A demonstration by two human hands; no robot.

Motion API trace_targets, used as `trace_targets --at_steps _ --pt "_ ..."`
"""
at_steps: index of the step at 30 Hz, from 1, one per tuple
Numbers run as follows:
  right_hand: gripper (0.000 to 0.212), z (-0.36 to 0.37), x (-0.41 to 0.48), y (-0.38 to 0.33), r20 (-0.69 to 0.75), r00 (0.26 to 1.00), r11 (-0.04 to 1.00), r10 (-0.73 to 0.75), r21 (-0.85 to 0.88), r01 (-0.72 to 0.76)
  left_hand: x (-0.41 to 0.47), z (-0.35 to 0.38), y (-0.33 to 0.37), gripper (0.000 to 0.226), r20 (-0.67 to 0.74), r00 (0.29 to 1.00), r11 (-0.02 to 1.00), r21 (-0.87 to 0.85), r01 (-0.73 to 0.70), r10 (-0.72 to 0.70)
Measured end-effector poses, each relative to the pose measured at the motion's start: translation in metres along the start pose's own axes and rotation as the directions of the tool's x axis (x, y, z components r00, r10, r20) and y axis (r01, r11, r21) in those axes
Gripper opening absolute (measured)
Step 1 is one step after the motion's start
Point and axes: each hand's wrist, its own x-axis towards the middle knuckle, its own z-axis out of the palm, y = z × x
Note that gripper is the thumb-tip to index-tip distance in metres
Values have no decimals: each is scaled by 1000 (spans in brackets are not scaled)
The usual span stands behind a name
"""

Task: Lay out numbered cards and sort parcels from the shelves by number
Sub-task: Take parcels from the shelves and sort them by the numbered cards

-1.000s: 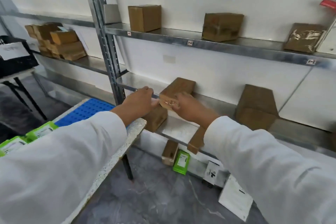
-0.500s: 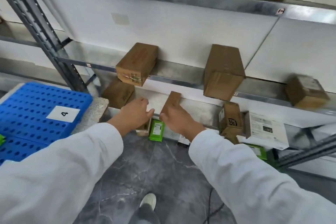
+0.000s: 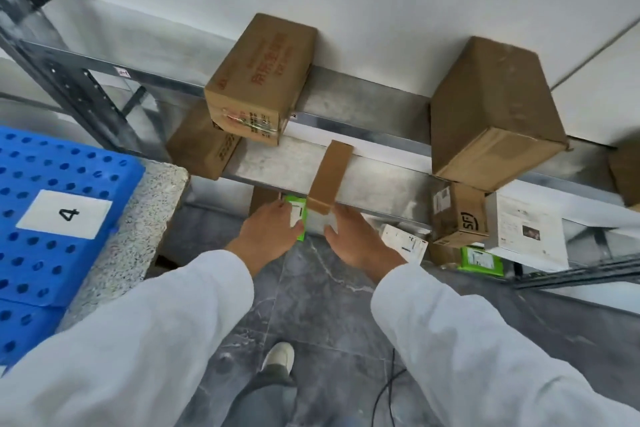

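A narrow flat brown parcel [image 3: 330, 172] lies on the lower metal shelf [image 3: 388, 184], its white-labelled near end sticking out over the shelf edge. My left hand [image 3: 268, 234] is at the left of that end, its fingertips in front of a green packet [image 3: 300, 218] lower down. My right hand [image 3: 356, 241] is at the right of the end, thumb and fingers against the label. On the left a blue perforated tray [image 3: 52, 163] carries a white card marked 4 [image 3: 64, 214].
The middle shelf holds a red-printed box [image 3: 258, 80] and a large plain box [image 3: 491, 111]. Another box [image 3: 202, 149] sits below, next to the speckled table [image 3: 138, 218]. A small brown box [image 3: 457, 215], white parcel [image 3: 524, 230] and green packet [image 3: 481, 260] lie low right. My shoe [image 3: 277, 357] is on the grey floor.
The view has tipped downward. Both hands left the box on the middle shelf and dropped to the narrow parcel on the lower shelf, closing in on its near end.
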Motion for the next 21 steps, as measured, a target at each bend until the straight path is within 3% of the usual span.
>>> trace_targets --at_steps 7,13,21 --pt "46 48 77 23 86 991 994 103 8 -105 57 54 -49 45 31 997 995 -64 78 -76" --pt "40 126 164 79 130 990 998 63 -17 -61 122 139 -84 45 23 988 989 -13 150 -150" --pt "45 253 222 146 231 972 999 40 -15 -38 182 254 -120 41 128 977 983 81 163 -173"
